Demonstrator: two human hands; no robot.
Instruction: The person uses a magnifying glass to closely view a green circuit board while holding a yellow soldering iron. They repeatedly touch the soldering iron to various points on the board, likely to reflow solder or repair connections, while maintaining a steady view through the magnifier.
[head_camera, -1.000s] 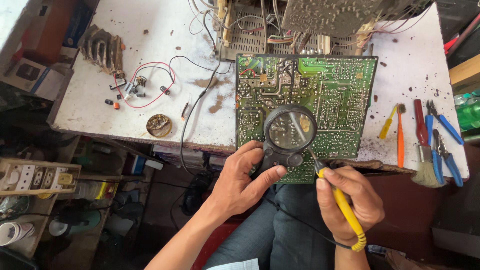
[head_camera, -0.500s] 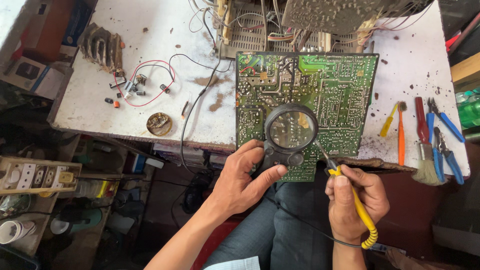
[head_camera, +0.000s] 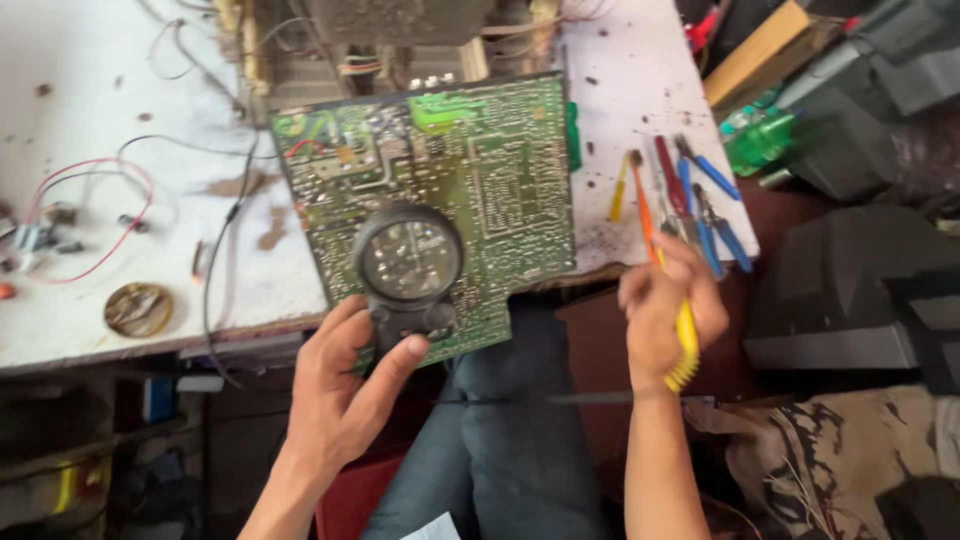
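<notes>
A green printed circuit board (head_camera: 440, 190) was propped at the white desk (head_camera: 120, 250) edge, centre frame. The left hand (head_camera: 340, 395) was closed around a round black magnifier (head_camera: 408, 262) over it. The right hand (head_camera: 665, 310), centre right, was clenched on a yellow-handled tool (head_camera: 686, 350); the board could be knocked if the magnifier slipped.

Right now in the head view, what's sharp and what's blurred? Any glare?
Head view: the right hand with its yellow-handled tool is motion-blurred; the left hand, magnifier and green circuit board read fairly sharp. The white bench top is brightly lit, near washed out; the magnifier lens shows pale reflections; under the bench is dark.
</notes>
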